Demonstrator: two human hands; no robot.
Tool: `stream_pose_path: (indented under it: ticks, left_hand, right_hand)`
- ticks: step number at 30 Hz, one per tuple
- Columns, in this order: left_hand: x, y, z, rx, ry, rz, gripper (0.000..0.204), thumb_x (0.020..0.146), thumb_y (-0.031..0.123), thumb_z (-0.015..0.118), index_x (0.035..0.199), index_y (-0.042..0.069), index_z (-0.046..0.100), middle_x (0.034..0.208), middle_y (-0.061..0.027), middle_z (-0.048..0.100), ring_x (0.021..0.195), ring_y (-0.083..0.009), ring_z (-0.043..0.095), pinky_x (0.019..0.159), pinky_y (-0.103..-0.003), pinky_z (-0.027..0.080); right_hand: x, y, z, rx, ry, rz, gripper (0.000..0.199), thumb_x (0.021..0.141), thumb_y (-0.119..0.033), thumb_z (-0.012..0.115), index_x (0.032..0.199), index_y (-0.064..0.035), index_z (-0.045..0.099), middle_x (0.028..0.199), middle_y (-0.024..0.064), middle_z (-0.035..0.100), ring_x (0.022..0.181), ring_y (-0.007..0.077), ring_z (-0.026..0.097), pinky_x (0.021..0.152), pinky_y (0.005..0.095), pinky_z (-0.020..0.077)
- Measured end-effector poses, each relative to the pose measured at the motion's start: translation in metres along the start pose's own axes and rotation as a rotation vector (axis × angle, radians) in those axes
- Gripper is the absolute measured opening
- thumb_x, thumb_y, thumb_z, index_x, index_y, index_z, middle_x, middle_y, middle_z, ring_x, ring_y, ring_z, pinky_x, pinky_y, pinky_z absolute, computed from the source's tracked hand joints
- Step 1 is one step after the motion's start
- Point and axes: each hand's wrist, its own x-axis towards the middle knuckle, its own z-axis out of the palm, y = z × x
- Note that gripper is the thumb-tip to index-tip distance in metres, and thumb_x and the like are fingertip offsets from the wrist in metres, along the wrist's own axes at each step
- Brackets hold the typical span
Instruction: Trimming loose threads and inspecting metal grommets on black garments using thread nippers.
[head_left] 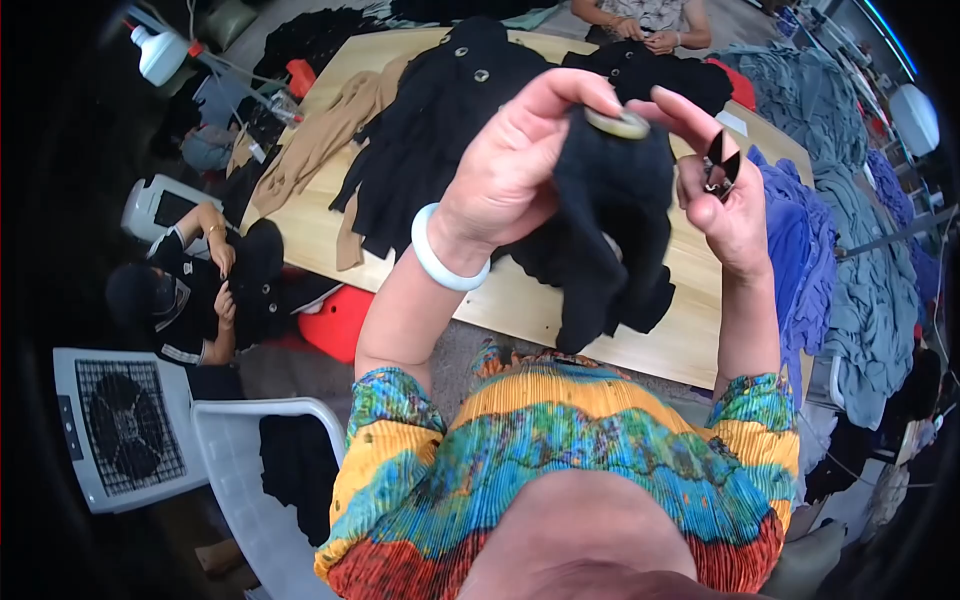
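Observation:
My left hand [515,165], with a pale bangle [440,258] at the wrist, pinches a black knit garment [605,210] and lifts it above the table. A large, light-rimmed button [617,123] shows at the garment's top edge, right by my left fingertips. My right hand [728,215] has small dark thread snips [721,165] tucked in its curled fingers, blades pointing up. Its index finger stretches toward the button; whether it touches the cloth I cannot tell. The garment's lower part hangs down over the near table edge.
On the wooden table [650,345] lie a black buttoned garment [425,120] and tan knitwear [320,140]. Purple [800,260] and grey-green garments [850,290] are heaped at right. Co-workers sit at left [185,290] and across [645,20]. A fan [125,420] and white chair [215,450] stand left.

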Motion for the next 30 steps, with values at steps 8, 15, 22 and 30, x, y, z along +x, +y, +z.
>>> stream_pose_path:
  ticks: [8,15,22,30]
  left_hand:
    - [-0.033,-0.051,-0.021,0.273,0.486,-0.230,0.018,0.086,0.004,0.045,0.103,0.001,0.051,0.088,-0.0035,0.054,0.080,-0.0086,0.052,0.073,-0.020,0.043]
    - [-0.067,-0.114,-0.018,0.628,0.758,-0.111,0.038,0.074,0.008,0.063,0.103,-0.001,0.040,0.085,-0.0047,0.050,0.075,-0.0088,0.050,0.066,-0.021,0.044]
    - [-0.073,-0.106,-0.042,0.768,0.587,-0.369,0.023,0.075,0.008,0.054,0.095,-0.004,0.054,0.074,-0.0035,0.058,0.069,-0.0053,0.051,0.062,-0.021,0.042]
    - [-0.052,-0.046,-0.020,0.280,0.259,-0.546,0.043,0.068,-0.004,0.047,0.111,-0.005,0.046,0.100,-0.0072,0.055,0.090,-0.0102,0.053,0.080,-0.023,0.042]
  right_hand:
    - [-0.025,0.042,0.006,0.013,0.276,0.381,0.015,0.075,-0.005,0.063,0.088,-0.0008,0.058,0.074,-0.0037,0.057,0.068,0.0017,0.051,0.064,0.0164,0.0406]
    - [-0.017,0.051,0.006,0.099,0.358,0.339,0.013,0.077,-0.007,0.062,0.089,-0.0028,0.058,0.076,-0.0023,0.058,0.068,0.0023,0.051,0.061,0.0161,0.0401]
    - [-0.020,0.047,-0.013,0.131,0.485,0.436,0.014,0.077,-0.016,0.062,0.087,-0.0080,0.058,0.064,-0.0086,0.049,0.047,-0.0022,0.036,0.041,0.0149,0.0231]
    - [-0.027,0.022,-0.011,0.391,0.295,0.563,0.014,0.079,-0.019,0.059,0.088,-0.0085,0.056,0.061,-0.0096,0.044,0.040,-0.0025,0.027,0.038,0.0140,0.0212]
